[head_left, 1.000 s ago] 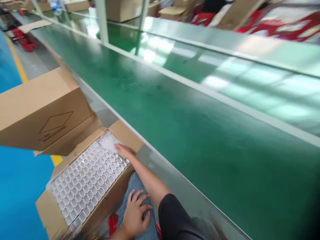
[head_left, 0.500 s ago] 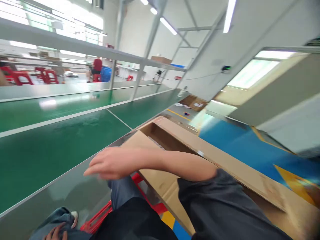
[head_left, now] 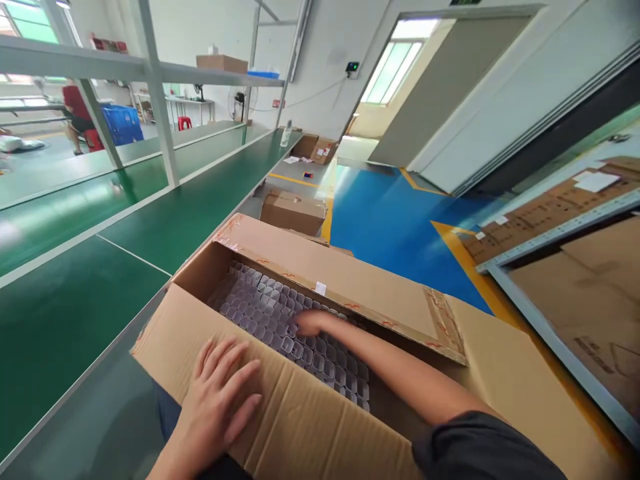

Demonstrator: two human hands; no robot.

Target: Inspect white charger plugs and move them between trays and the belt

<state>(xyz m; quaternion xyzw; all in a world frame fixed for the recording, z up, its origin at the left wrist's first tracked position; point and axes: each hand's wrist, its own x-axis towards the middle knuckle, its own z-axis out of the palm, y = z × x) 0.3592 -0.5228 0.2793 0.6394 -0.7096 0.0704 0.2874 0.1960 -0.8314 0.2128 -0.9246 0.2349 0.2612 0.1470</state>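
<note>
The left hand lies flat, fingers spread, on the near flap of the open box, gripping nothing. The right hand reaches into the box, fingertips touching the tray of small clear cells; whether it grips anything cannot be told. The box sits just beside the green belt.

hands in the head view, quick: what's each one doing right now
Left hand: open, flat on the near flap of the cardboard box.
Right hand: inside the box on the tray of small clear cups; grip cannot be told.
</note>
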